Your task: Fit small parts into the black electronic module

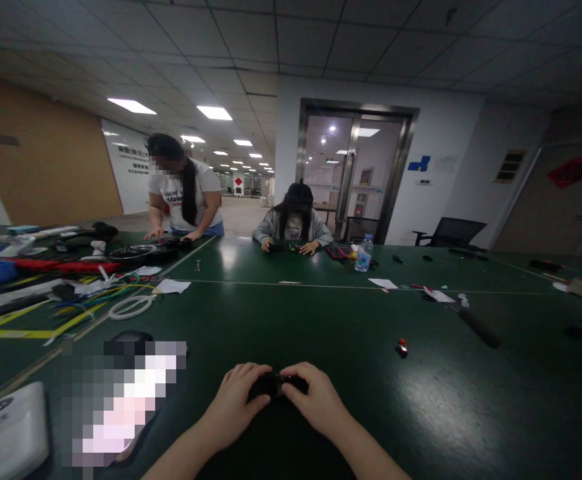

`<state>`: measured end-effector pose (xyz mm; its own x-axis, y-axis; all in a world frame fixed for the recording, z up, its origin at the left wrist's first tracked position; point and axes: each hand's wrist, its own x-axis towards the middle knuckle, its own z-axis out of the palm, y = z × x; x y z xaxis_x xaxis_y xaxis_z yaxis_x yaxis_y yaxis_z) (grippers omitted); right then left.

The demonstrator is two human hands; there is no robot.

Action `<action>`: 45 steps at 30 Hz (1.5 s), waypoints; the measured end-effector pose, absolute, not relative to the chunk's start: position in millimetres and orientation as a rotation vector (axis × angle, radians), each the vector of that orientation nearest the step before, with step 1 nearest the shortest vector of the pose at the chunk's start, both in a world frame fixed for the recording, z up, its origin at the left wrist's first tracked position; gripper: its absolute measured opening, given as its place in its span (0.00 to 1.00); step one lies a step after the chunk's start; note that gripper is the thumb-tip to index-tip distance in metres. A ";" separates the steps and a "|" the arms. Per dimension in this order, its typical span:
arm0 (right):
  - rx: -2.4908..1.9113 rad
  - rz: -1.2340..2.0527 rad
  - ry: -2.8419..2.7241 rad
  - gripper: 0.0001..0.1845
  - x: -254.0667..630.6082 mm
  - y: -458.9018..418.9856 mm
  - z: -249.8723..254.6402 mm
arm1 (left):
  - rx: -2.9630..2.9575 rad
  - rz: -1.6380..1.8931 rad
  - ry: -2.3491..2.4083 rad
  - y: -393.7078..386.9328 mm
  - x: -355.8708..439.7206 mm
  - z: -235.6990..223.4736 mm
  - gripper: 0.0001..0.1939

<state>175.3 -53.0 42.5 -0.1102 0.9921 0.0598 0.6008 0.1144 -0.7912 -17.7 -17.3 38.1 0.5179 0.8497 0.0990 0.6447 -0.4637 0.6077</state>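
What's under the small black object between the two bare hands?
Dark green tabletop shows around the small black object; what's directly beneath is hidden by it, the left hand and right hand.

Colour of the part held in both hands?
The part looks black where the fingers leave it visible; best seen in the head view.
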 end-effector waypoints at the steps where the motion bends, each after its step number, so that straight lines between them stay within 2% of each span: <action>1: -1.553 0.822 -1.785 0.12 175.5 -53.0 42.7 | 2.257 0.541 1.218 -17.0 -17.8 37.4 0.20; 25: -1.629 0.767 -1.813 0.14 172.6 -53.4 42.2 | 2.286 0.577 1.211 -15.9 -17.9 31.5 0.21; 31: -1.627 0.738 -1.810 0.14 171.2 -54.6 44.1 | 2.251 0.560 1.199 -18.6 -14.4 31.9 0.27; 39: -1.614 0.698 -1.825 0.15 169.2 -55.4 47.7 | 2.302 0.566 1.218 -15.0 -13.3 26.8 0.22; 45: -1.594 0.753 -1.853 0.21 172.2 -58.8 50.8 | 2.286 0.582 1.208 -15.1 -14.1 23.6 0.21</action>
